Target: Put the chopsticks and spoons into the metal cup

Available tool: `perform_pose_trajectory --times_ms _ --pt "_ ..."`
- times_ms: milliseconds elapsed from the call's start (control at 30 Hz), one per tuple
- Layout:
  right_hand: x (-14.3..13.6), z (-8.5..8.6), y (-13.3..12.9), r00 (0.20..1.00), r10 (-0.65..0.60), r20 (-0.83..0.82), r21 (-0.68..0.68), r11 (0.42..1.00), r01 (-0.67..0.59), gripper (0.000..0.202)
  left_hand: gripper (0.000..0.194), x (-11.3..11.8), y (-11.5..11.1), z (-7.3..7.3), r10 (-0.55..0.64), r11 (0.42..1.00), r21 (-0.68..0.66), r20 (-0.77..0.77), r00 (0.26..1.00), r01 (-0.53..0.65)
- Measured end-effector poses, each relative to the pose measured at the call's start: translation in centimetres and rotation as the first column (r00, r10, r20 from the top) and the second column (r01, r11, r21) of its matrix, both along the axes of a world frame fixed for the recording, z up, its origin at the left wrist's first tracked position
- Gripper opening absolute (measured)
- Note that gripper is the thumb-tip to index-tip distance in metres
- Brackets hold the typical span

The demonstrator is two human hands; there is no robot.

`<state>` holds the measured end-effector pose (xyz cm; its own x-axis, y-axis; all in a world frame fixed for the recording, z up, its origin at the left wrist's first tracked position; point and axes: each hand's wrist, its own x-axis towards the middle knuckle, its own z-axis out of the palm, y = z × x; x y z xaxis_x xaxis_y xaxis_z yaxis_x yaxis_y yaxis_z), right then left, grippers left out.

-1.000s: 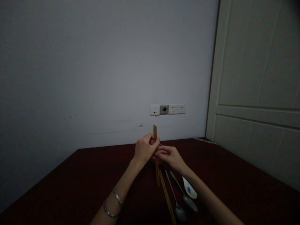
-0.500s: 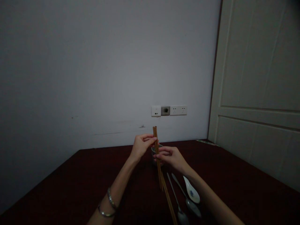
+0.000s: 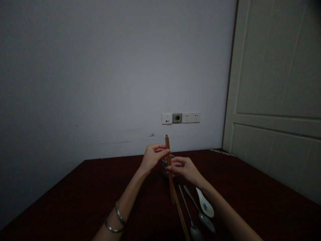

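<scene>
Some wooden chopsticks (image 3: pixel 171 187) stand nearly upright, pinched by both of my hands. My left hand (image 3: pixel 152 156) is closed on them near the upper end. Lower down, my right hand (image 3: pixel 184 168) grips the same chopsticks from the other side. Behind the fingers is a cup (image 3: pixel 165 170), partly hidden by my hands and the chopsticks. More chopsticks (image 3: pixel 181 214) lie on the table, slanting toward me from beneath the held ones. To their right lie two metal spoons (image 3: pixel 195 231) (image 3: pixel 206 221) and a white spoon (image 3: pixel 206 206) with a blue mark.
The dark red table (image 3: pixel 87 197) meets a grey wall (image 3: pixel 112 83) at the back. Sockets and switches (image 3: pixel 180 118) are set in the wall above the cup. On the right stands a pale panelled door (image 3: pixel 273 83). A thin strip (image 3: pixel 222 152) lies by the table's far edge.
The top ends of the held chopsticks have shifted slightly to the right, and they sit closer together. My left hand has moved a little right and down; my right hand has barely moved.
</scene>
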<state>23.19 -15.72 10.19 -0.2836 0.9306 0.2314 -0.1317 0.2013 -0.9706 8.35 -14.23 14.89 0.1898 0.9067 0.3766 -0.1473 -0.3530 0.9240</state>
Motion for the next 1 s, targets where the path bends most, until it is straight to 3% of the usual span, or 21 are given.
perform_pose_trajectory --times_ms 400,567,767,867,1000 --pt "0.5 0.1 0.0 0.986 0.049 0.162 0.067 0.996 -0.060 0.034 0.026 0.0 0.1 0.0 -0.042 0.999 -0.025 -0.051 0.998 0.041" --pt "2.1 2.3 0.3 0.962 0.081 0.259 0.146 0.982 -0.122 0.040 0.025 -0.1 0.1 -0.1 -0.059 0.998 -0.019 -0.053 0.997 0.058" --pt "3.7 6.4 1.0 0.970 -0.200 0.142 0.341 0.929 0.141 0.035 0.024 -0.3 -0.4 0.3 -0.106 0.994 0.014 -0.115 0.988 0.108" --pt "2.7 7.2 1.1 0.968 -0.216 0.127 0.444 0.885 0.139 0.033 0.024 -0.3 -0.6 0.3 -0.116 0.993 0.014 -0.127 0.985 0.118" --pt "1.3 6.9 1.2 0.972 -0.203 0.119 0.511 0.852 0.115 0.031 0.025 -0.3 -0.6 0.2 -0.120 0.992 0.027 -0.159 0.980 0.126"
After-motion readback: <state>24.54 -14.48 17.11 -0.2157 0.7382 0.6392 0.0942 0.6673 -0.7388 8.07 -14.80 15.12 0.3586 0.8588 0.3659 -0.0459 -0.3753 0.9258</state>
